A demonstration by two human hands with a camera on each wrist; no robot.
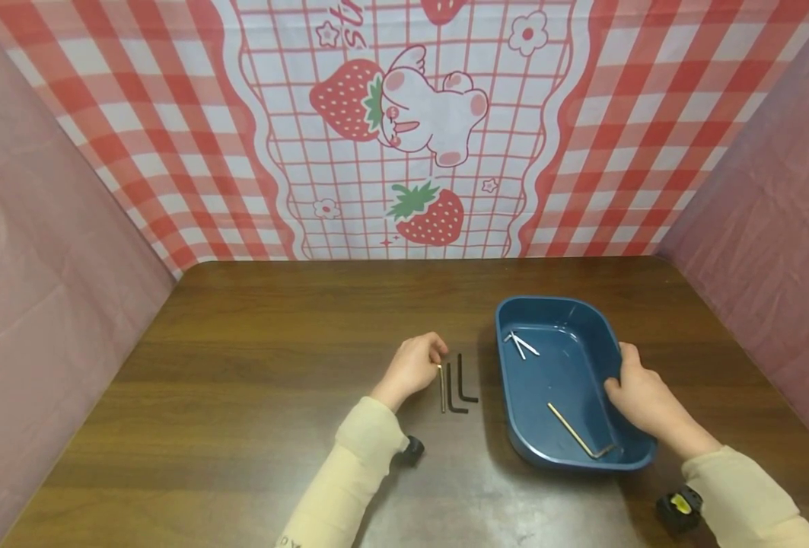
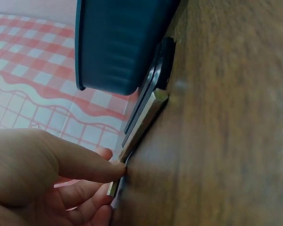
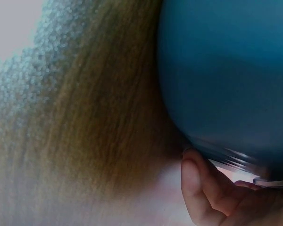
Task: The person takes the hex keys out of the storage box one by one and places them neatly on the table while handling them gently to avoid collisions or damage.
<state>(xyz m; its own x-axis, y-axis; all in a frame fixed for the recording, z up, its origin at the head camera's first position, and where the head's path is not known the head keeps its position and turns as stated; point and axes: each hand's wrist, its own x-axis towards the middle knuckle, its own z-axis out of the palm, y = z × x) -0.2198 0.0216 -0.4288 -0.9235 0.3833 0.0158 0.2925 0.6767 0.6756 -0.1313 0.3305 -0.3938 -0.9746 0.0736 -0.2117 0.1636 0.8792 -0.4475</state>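
Note:
Thumb and fingertips of my left hand [image 1: 414, 361] pinch the far end of a brass-coloured hex key [image 1: 443, 392] on the table. In the left wrist view, that hex key [image 2: 144, 120] slants up from between the thumb and fingers. Just right of it lie two black L-shaped hex keys, a nearer one [image 1: 450, 392] and a farther one [image 1: 460, 380]. My right hand [image 1: 640, 392] grips the right wall of a blue tray [image 1: 503, 373], thumb over the rim. Inside the tray are a gold hex key [image 1: 570, 430] and small silver hex keys [image 1: 522, 345].
The brown wooden table [image 1: 240, 380] ends at a red-and-white checked cloth [image 1: 171, 137] at the back. Pink cloth [image 1: 34, 228] hangs on both sides. The tray stands on the right half of the table, close to the black hex keys.

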